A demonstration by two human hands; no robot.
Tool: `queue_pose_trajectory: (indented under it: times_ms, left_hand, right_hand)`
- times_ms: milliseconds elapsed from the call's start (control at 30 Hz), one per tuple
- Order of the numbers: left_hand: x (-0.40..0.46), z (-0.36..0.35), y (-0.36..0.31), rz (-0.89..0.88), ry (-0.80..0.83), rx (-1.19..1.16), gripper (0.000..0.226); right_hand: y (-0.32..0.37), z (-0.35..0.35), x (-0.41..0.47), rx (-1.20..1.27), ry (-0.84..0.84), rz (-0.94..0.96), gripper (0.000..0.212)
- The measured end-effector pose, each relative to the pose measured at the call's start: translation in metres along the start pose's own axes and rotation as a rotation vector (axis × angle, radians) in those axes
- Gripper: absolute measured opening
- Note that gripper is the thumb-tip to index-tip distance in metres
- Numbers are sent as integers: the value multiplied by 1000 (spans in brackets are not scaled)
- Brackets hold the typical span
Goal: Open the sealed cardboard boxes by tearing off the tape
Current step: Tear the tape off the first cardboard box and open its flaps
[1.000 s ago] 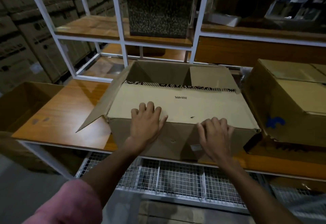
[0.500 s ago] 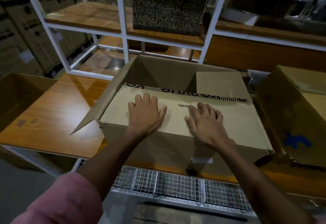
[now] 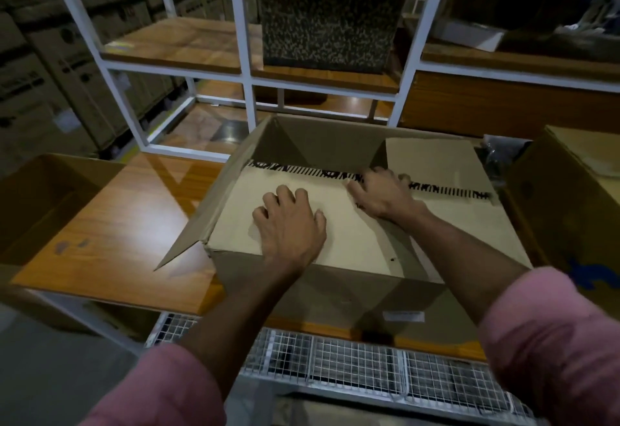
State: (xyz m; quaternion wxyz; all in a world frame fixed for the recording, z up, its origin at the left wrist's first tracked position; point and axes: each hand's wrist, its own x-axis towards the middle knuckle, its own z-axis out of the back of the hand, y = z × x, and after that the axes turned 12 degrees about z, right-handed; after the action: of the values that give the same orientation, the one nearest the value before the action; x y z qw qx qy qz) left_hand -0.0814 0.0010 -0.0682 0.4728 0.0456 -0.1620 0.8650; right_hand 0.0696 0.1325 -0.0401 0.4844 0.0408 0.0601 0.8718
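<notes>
Box [image 3: 352, 238] under our hands looks mostly opened: far and left flaps up, near flap [image 3: 335, 224] still folded flat over the top. Closed box [image 3: 577, 197] to the right of our right hand appears untouched.

Left hand [image 3: 290, 221] lies spread, palm down on the near flap. Right hand [image 3: 382, 194] reaches just beyond it to the flap's striped far edge [image 3: 295, 170], fingers loosely bent; whether they grip it, we cannot tell.

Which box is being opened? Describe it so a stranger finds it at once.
On the wooden tabletop below the white shelf frame, take the middle cardboard box, the one under both hands. Unlike the boxes on either side, its far edge carries a strip of black-striped tape, and its left flap hangs open.
</notes>
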Motion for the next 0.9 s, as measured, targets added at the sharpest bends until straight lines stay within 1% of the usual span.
queue_pose_trajectory:
  times_ms: [67, 133, 200, 267, 300, 333, 400, 467, 500, 567, 600, 633, 700, 767, 800, 867, 900]
  left_hand:
    - [6, 11, -4, -70, -25, -49, 49]
    - [20, 33, -17, -167, -73, -109, 59]
    - [33, 68, -37, -246, -146, -113, 59]
    - [36, 108, -56, -301, -229, -64, 55]
    - [32, 129, -63, -317, -233, -44, 52]
    - [26, 149, -67, -320, -200, -36, 48]
    - [17, 179, -72, -286, -60, 12, 42]
    - [10, 207, -74, -263, 133, 118, 45]
    - [5, 216, -73, -269, 254, 129, 44]
    - [-3, 218, -70, -256, 515, 69, 32]
    - [-8, 212, -67, -240, 612, 44, 30]
    - [-12, 201, -63, -250, 643, 62, 30]
    - [-21, 168, -54, -313, 588, 117, 30]
    - [-34, 129, -41, -321, 555, 102, 28]
    - [-41, 109, -33, -323, 557, 113, 30]
    - [-58, 73, -15, -331, 577, 170, 34]
    - [-65, 57, -7, -341, 562, 197, 37]
  right_hand:
    - [6, 27, -7, -4, -151, 28, 53]
    - [13, 65, -17, -12, -267, 75, 47]
    - [20, 107, -28, -24, -289, 128, 43]
    - [29, 149, -44, -6, -193, 166, 41]
    - [35, 167, -55, 38, -122, 177, 41]
    - [40, 181, -65, 86, -41, 178, 41]
    - [50, 203, -90, 150, 113, 171, 39]
    - [57, 217, -113, 263, 240, 157, 35]
    - [60, 220, -123, 349, 307, 147, 31]
    - [65, 213, -138, 467, 446, 151, 23]
    - [68, 201, -143, 460, 507, 160, 21]
    - [71, 183, -147, 399, 554, 174, 20]
    - [73, 140, -152, 136, 584, 263, 24]
    - [71, 96, -159, -60, 542, 333, 30]
    - [69, 76, -164, -70, 525, 327, 30]
    - [63, 43, -175, 18, 481, 271, 26]
    - [60, 28, -178, 43, 436, 258, 30]
